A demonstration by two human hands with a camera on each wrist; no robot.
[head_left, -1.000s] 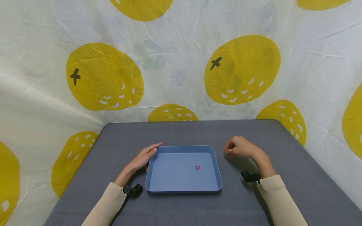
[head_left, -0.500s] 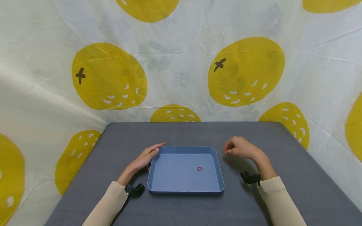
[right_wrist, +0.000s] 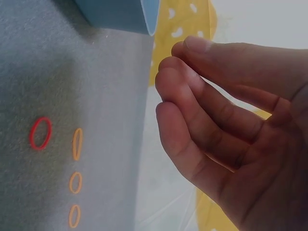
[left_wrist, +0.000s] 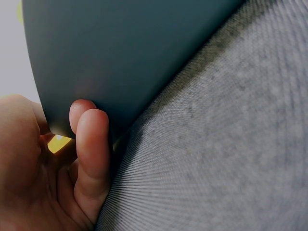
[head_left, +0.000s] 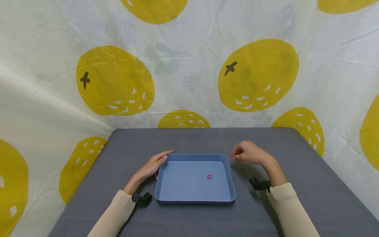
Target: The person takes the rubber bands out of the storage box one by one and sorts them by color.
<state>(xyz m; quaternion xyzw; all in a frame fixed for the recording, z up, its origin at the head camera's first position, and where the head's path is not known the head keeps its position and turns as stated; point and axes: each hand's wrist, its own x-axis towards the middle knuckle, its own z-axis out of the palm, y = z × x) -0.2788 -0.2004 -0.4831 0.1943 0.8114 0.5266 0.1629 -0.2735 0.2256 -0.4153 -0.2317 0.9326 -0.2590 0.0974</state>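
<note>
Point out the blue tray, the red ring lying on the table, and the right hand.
Blue tray [head_left: 190, 181]: head view, on the bare middle of its floor.
Red ring [right_wrist: 32, 135]: right wrist view, on the left side of its band.
Right hand [head_left: 251, 154]: head view, on the back of the hand.

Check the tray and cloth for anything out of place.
Nothing looks spilled or damaged. Mildly odd: one red rubber band lies alone inside the blue tray, while another red band and three orange bands sit outside on the gray cloth.

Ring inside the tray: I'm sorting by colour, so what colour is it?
Red; the ring shows best in the head view.
</note>
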